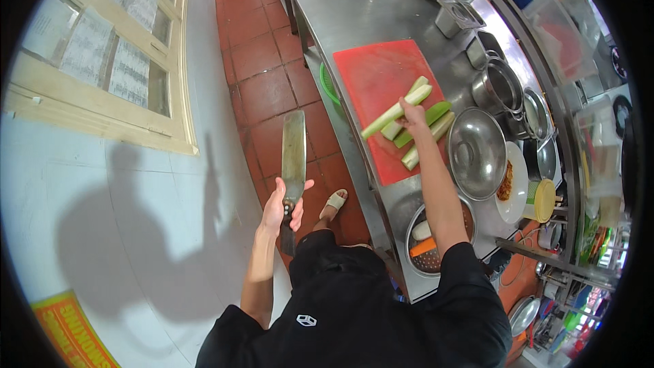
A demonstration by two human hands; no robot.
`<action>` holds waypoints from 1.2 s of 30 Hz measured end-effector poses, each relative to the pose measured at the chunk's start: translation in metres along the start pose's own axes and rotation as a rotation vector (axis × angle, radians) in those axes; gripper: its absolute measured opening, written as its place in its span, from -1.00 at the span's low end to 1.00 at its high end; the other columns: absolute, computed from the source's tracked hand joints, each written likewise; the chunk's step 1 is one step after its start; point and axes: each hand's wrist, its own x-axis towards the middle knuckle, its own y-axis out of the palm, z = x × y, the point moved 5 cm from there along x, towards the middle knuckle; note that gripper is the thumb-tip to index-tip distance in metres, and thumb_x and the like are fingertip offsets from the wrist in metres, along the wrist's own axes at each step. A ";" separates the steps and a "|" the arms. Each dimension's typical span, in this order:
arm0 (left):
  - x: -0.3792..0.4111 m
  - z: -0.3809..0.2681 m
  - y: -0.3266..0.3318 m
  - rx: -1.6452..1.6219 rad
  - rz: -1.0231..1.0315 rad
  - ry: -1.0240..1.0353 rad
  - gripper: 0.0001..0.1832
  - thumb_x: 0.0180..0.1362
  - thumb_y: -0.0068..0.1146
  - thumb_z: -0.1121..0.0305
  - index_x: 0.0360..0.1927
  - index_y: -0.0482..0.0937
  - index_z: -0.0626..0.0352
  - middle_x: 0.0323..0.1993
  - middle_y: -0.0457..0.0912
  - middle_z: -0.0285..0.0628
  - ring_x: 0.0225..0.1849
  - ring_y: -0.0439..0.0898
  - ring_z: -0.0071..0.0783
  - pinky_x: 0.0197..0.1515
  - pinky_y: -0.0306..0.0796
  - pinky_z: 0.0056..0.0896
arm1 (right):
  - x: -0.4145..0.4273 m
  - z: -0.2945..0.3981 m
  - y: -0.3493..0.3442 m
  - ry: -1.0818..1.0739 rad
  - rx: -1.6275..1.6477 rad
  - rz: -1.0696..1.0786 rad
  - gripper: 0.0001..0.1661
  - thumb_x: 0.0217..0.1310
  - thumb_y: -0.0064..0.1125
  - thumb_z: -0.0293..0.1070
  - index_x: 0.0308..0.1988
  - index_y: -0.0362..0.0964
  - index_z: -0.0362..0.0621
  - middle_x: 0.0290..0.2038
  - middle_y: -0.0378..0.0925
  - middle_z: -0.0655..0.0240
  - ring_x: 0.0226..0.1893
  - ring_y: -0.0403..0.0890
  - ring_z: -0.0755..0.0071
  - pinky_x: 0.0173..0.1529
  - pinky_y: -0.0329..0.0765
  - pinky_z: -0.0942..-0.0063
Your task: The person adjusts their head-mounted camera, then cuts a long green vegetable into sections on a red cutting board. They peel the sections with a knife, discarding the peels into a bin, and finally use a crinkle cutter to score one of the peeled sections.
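My left hand (286,209) grips a wide-bladed kitchen knife (294,153) by its dark riveted handle, out over the floor beside the table. The blade points away from my body. My right hand (413,116) is over the red cutting board (375,74), with its fingers on a long pale-green vegetable piece (396,111) that lies slantwise. Under and beside that hand are several more long pieces, among them a brighter green one (438,109) and a pale one (429,140). My fingers partly hide them.
A steel bowl (477,153) stands right of the board. Nearer me, a perforated colander (429,260) holds a carrot (423,247) and a white vegetable (421,230). A white plate (517,199) bears reddish-brown food. Steel pots (496,84) line the table's (352,7) far side. A wall (153,204) rises left.
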 end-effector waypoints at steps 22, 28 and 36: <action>0.055 -0.023 -0.029 0.140 0.040 0.010 -0.01 0.43 -0.55 -0.43 0.40 0.33 0.36 -0.74 0.29 -0.36 -0.80 0.30 -0.51 -0.74 0.28 -0.40 | -0.111 -0.093 -0.052 0.064 -0.202 -0.296 -0.37 -0.12 0.41 -0.25 0.00 0.51 -0.32 -0.08 0.67 0.01 0.01 0.67 0.07 0.09 0.56 0.19; 0.066 -0.027 0.020 0.209 0.068 0.028 -0.16 0.48 -0.43 -0.35 0.51 0.23 0.13 -0.71 0.28 -0.38 -0.79 0.26 -0.53 -0.73 0.26 -0.43 | -0.290 -0.079 -0.041 -0.094 0.207 -0.160 -0.51 0.09 0.30 -0.48 0.05 0.40 -0.29 -0.20 0.61 0.20 -0.28 0.69 0.35 -0.20 0.64 0.32; 0.066 -0.001 0.144 0.385 0.410 0.006 -0.74 0.51 -0.03 0.24 0.10 0.33 0.15 -0.64 0.34 -0.34 -0.71 0.35 -0.55 -0.66 0.32 -0.42 | -0.451 0.003 -0.181 -0.893 1.043 0.187 -0.18 0.45 -0.09 0.29 0.44 0.06 0.05 -0.01 0.47 -0.03 -0.30 0.61 0.18 -0.32 0.61 0.37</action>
